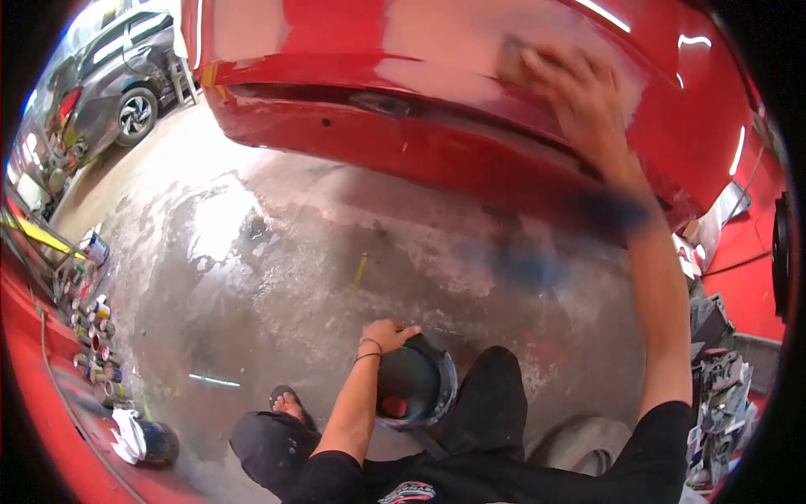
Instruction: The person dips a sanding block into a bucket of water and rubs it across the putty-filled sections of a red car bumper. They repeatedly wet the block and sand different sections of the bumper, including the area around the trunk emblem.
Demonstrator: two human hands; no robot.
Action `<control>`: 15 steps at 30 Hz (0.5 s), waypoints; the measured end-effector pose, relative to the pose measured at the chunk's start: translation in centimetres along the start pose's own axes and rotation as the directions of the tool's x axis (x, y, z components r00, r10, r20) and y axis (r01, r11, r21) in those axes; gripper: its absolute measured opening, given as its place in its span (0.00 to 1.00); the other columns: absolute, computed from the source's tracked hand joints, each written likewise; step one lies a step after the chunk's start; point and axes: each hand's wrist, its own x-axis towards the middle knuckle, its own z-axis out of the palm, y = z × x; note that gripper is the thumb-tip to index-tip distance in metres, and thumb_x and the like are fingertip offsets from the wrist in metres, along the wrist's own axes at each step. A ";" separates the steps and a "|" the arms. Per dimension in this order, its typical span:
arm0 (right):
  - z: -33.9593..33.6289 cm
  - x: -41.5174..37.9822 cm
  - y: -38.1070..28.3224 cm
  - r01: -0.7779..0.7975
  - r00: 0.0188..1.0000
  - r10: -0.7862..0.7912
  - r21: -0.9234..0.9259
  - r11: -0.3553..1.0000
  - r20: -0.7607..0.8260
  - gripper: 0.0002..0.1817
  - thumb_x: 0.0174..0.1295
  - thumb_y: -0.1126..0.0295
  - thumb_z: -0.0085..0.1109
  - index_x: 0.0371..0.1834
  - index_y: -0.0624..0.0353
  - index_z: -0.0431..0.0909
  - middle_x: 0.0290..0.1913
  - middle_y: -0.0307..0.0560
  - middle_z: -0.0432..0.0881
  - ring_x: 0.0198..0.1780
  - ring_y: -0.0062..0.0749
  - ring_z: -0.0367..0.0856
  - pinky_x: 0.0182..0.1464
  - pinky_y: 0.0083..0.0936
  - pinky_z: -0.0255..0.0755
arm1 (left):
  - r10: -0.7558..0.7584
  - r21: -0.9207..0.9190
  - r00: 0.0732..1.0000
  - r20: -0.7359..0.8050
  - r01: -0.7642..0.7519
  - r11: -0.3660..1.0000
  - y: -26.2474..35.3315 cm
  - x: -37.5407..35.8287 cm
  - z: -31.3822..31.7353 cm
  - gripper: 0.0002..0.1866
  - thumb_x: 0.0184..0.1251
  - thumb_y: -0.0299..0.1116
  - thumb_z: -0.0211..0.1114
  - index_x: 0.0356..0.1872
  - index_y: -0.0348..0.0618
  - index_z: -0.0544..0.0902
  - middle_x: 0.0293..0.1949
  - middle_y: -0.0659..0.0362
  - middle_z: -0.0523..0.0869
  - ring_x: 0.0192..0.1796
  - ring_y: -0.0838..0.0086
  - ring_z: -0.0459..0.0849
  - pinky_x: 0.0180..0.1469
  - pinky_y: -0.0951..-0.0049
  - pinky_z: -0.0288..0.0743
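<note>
Against the red car panel [336, 34], my right hand [575, 88] presses a small brownish block [510, 60] on a patch of pale pinkish filler. Its fingers are bent over the block and slightly blurred. A blurred blue shape [617, 210] shows by my right forearm. Low in the middle, my left hand [390, 334] rests on the rim of a dark bucket [451, 382], its fingers curled over the edge. Dark liquid and a small red item [393, 406] are inside the bucket, which stands between my knees.
A grey car [109, 76] stands at upper left. Several paint cans [101, 344] line the left wall, with a dark container [158, 443] nearer. A tyre [579, 441] lies right of my knee. Piled parts [718, 395] stand at the right edge. The floor [277, 294] looks wet.
</note>
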 end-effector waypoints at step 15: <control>-0.3 4.6 2.4 0.030 0.998 -0.038 -0.167 0.986 -0.048 0.23 0.71 0.62 0.75 0.70 0.38 0.92 0.71 0.37 0.88 0.70 0.48 0.81 0.73 0.47 0.74 | 0.065 -0.067 0.996 -0.068 -0.069 0.995 -0.9 1.5 0.3 0.44 0.69 0.83 0.63 0.59 0.53 0.97 0.57 0.52 0.98 0.64 0.49 0.93 0.68 0.51 0.84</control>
